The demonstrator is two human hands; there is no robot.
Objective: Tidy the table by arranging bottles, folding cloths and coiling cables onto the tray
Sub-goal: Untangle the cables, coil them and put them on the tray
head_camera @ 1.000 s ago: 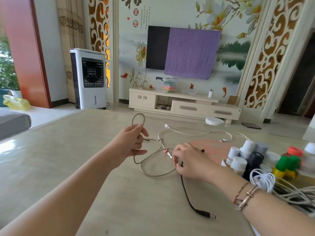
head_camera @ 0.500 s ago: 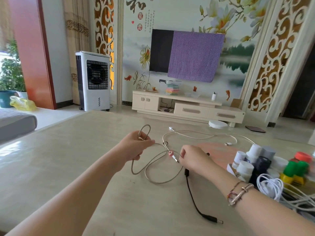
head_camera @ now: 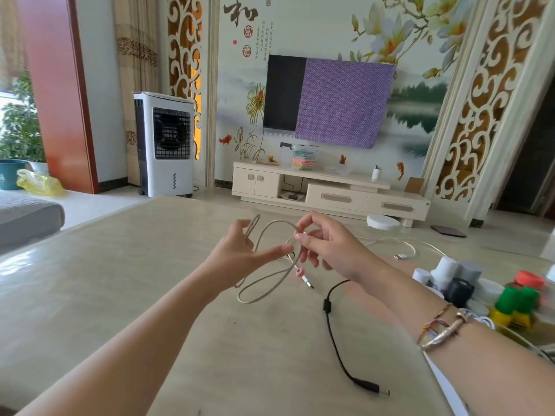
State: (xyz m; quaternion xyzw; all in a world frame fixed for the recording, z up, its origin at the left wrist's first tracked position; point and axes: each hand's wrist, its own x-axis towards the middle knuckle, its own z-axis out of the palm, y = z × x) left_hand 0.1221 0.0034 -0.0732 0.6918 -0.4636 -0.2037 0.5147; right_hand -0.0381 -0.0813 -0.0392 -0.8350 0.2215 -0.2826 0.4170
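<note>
Lifted off the tabletop [head_camera: 150,295] since a second ago, the grey cable [head_camera: 264,291] now hangs looped between both hands. Left hand [head_camera: 240,256] grips the coil; right hand [head_camera: 327,247] pinches the next loop. Coiling is underway; next, wind in the dangling tail.

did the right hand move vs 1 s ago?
Yes. The right hand left the table near the black cable and rose to pinch the beige cable beside the left hand.

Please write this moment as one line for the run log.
step: coiling | left hand: holds grey cable loops | right hand: pinches same cable | black cable: on table
</note>
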